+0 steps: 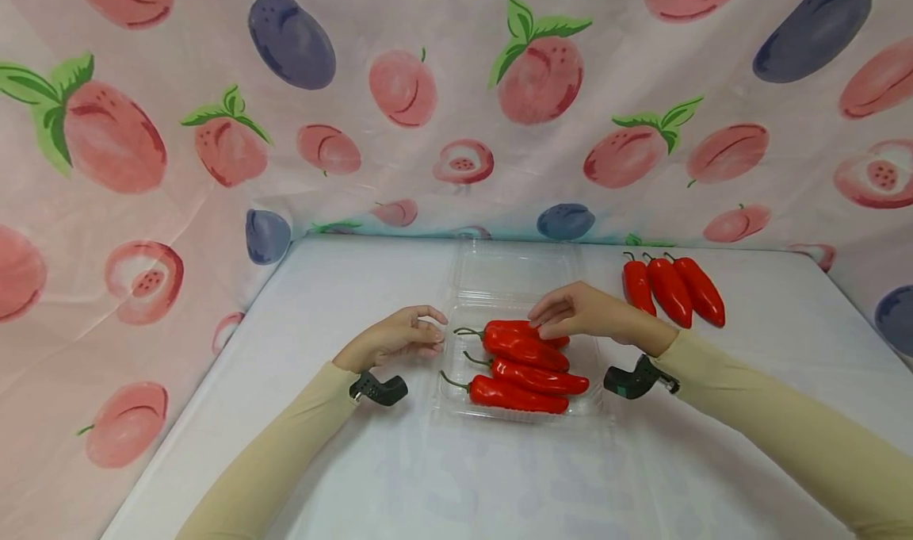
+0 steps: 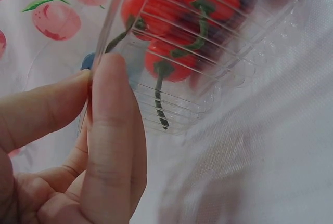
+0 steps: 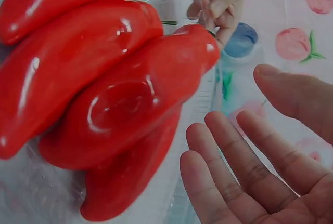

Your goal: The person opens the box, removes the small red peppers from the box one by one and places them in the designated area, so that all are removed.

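Several red chili peppers (image 1: 528,397) with green stems lie side by side in a clear plastic clamshell box (image 1: 595,365), stems to the left. My left hand (image 1: 399,335) is at the box's left side; in the left wrist view its thumb and fingers pinch the thin clear rim (image 2: 99,42). Over the far end of the peppers hovers my right hand (image 1: 588,312). In the right wrist view its fingers (image 3: 244,161) are extended and spread from the thumb, with nothing between them, beside the topmost pepper (image 3: 135,94).
The box's transparent lid (image 1: 517,270) lies folded back toward the rear. Three more red peppers (image 1: 670,290) are on the white table (image 1: 357,476) at the back right. A fruit-print cloth (image 1: 399,17) hangs behind the table and along its left side.
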The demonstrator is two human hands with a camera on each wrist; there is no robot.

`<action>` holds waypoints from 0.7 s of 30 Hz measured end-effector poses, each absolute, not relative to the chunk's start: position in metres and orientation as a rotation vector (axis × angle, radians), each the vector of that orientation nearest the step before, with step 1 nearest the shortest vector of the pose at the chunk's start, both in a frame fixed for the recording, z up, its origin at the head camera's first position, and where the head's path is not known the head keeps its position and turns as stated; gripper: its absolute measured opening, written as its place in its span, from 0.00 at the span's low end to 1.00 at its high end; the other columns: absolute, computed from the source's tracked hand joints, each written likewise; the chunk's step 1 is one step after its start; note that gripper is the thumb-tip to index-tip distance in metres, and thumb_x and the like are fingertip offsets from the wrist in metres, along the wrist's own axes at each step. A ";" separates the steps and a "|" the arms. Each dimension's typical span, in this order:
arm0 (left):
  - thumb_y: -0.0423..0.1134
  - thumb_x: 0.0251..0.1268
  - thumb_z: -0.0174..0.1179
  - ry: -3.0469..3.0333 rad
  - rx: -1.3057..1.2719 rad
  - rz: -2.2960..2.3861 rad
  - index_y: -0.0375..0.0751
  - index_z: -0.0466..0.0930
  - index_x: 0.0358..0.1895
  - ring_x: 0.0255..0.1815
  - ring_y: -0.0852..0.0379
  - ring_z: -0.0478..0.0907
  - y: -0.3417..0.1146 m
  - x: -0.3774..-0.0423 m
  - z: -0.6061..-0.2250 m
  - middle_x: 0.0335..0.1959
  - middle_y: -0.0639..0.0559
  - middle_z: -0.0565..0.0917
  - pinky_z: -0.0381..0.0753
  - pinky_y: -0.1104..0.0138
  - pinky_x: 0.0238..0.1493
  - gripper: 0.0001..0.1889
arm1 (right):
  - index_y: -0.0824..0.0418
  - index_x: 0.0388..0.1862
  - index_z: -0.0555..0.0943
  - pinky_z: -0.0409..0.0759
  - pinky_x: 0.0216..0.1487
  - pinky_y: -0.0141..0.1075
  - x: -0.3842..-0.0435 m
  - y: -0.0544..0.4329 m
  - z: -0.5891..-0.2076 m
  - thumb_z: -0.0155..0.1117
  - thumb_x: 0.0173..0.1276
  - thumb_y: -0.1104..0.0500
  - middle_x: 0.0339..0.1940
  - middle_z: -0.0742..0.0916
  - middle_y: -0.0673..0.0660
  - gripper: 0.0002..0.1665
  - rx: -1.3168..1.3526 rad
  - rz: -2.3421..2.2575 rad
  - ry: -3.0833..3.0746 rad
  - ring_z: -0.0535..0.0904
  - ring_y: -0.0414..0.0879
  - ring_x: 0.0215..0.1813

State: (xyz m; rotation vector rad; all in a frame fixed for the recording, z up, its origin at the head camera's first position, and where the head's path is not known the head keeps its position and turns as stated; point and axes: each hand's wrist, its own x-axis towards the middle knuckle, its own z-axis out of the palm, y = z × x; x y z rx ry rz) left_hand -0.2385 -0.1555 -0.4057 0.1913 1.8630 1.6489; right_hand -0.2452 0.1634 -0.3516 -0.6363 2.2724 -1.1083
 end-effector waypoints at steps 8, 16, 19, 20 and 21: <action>0.25 0.66 0.51 1.859 0.185 1.657 0.28 0.62 0.57 0.29 0.65 0.80 -0.156 -0.240 -0.408 0.27 0.57 0.80 0.83 0.76 0.34 0.17 | 0.66 0.50 0.80 0.85 0.46 0.44 -0.249 0.156 -0.360 0.66 0.61 0.58 0.46 0.86 0.62 0.20 -0.630 -1.058 2.284 0.83 0.48 0.47; 0.25 0.66 0.50 1.831 0.200 1.663 0.26 0.60 0.58 0.28 0.65 0.80 -0.156 -0.240 -0.406 0.26 0.57 0.80 0.83 0.75 0.34 0.19 | 0.66 0.52 0.79 0.85 0.46 0.44 -0.248 0.151 -0.364 0.65 0.62 0.60 0.48 0.85 0.64 0.20 -0.587 -1.020 2.298 0.83 0.52 0.49; 0.24 0.66 0.49 1.822 0.205 1.670 0.25 0.59 0.58 0.27 0.66 0.80 -0.156 -0.239 -0.405 0.26 0.58 0.80 0.83 0.76 0.33 0.19 | 0.67 0.51 0.79 0.85 0.47 0.44 -0.250 0.151 -0.365 0.65 0.62 0.61 0.48 0.85 0.65 0.19 -0.577 -1.014 2.302 0.83 0.52 0.48; 0.24 0.66 0.49 1.821 0.204 1.672 0.25 0.59 0.58 0.27 0.66 0.80 -0.156 -0.239 -0.405 0.26 0.58 0.79 0.83 0.76 0.33 0.19 | 0.67 0.51 0.79 0.85 0.47 0.44 -0.251 0.152 -0.366 0.65 0.62 0.61 0.48 0.85 0.65 0.19 -0.576 -1.013 2.302 0.83 0.52 0.48; 0.24 0.66 0.49 1.821 0.205 1.672 0.24 0.59 0.58 0.27 0.66 0.80 -0.156 -0.239 -0.406 0.26 0.58 0.79 0.83 0.76 0.33 0.20 | 0.67 0.51 0.79 0.84 0.47 0.44 -0.251 0.152 -0.366 0.65 0.61 0.61 0.48 0.85 0.64 0.19 -0.573 -1.014 2.301 0.83 0.52 0.48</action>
